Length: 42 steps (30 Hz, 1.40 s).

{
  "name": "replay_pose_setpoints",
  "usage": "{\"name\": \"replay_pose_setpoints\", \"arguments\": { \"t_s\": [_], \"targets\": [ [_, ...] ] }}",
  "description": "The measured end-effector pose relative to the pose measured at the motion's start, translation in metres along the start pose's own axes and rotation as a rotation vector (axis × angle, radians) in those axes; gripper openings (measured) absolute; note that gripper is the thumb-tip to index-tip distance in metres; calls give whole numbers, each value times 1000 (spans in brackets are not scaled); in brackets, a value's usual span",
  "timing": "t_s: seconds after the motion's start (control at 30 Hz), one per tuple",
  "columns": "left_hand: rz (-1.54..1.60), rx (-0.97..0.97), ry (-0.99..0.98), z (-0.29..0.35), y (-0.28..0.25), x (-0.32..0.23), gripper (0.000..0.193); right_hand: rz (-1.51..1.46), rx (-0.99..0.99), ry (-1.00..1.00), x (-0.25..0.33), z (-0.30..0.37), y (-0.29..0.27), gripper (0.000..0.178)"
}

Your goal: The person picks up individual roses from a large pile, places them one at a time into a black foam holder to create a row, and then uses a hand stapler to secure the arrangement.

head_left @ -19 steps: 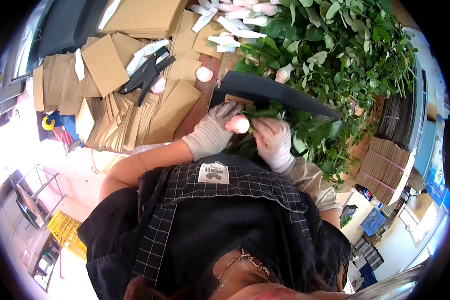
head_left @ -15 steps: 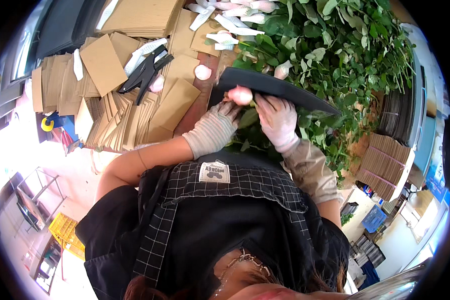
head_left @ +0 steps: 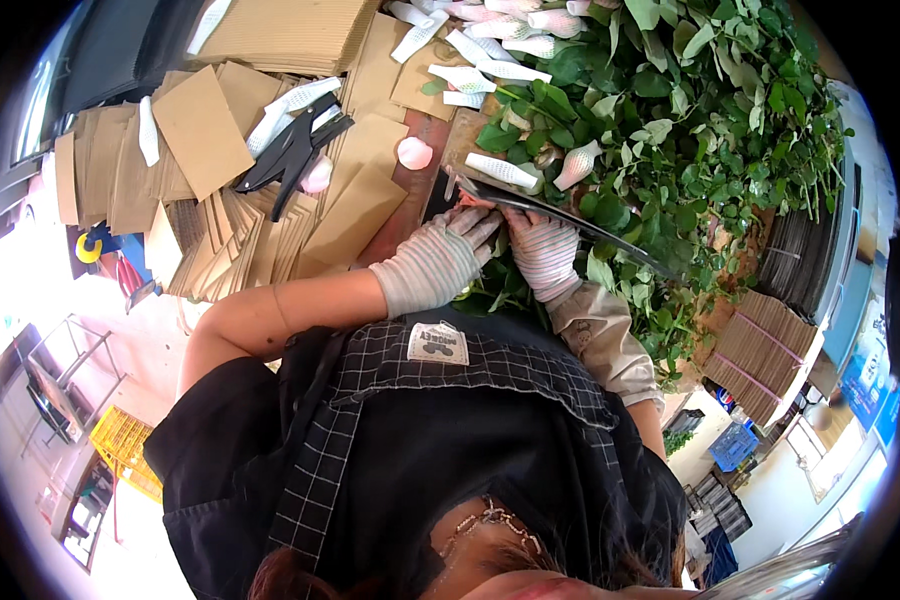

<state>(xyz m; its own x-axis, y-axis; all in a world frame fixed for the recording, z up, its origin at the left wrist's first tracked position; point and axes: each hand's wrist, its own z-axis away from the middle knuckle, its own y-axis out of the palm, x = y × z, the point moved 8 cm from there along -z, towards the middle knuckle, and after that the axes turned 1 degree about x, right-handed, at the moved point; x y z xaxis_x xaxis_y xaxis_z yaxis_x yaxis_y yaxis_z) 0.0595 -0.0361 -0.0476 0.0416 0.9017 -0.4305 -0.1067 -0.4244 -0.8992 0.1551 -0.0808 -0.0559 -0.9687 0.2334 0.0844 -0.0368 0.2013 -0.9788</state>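
Both my hands wear striped knit gloves and meet at the near edge of a dark flat board (head_left: 570,218) lying across green leafy stems (head_left: 670,130). My left hand (head_left: 438,258) reaches to that edge, its fingertips closed around a pink flower bud (head_left: 468,200) that is mostly hidden. My right hand (head_left: 543,250) is just beside it, fingers curled over the leafy stems under the board. White net-wrapped buds (head_left: 500,170) lie right behind the board.
Brown cardboard sheets (head_left: 205,130) cover the bench at the left, with a black hand stapler (head_left: 292,150) on them and a loose pink bud (head_left: 415,152) nearby. More netted buds (head_left: 490,45) lie at the back. Bundled cardboard (head_left: 760,350) sits at the right.
Both hands have moved away from my body with the pink bud, from the open leaves up to the board's edge. The bud was plainly visible before and is now nearly hidden.
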Motion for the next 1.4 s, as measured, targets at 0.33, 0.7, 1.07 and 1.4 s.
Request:
{"name": "replay_pose_setpoints", "arguments": {
  "t_s": [0.33,0.7,1.07,1.4],
  "targets": [
    [210,-80,-53,11,-57,26,40,115,356,-131,22,-5,-33,57],
    [230,-520,-545,151,-85,81,28,-84,271,-240,34,-4,-35,63],
    [-423,-694,-745,180,-265,241,30,-285,73,-366,52,-13,-153,43],
    [-295,-100,-754,217,-298,329,23,-1083,400,-77,61,-38,-199,36]
  ]
}}
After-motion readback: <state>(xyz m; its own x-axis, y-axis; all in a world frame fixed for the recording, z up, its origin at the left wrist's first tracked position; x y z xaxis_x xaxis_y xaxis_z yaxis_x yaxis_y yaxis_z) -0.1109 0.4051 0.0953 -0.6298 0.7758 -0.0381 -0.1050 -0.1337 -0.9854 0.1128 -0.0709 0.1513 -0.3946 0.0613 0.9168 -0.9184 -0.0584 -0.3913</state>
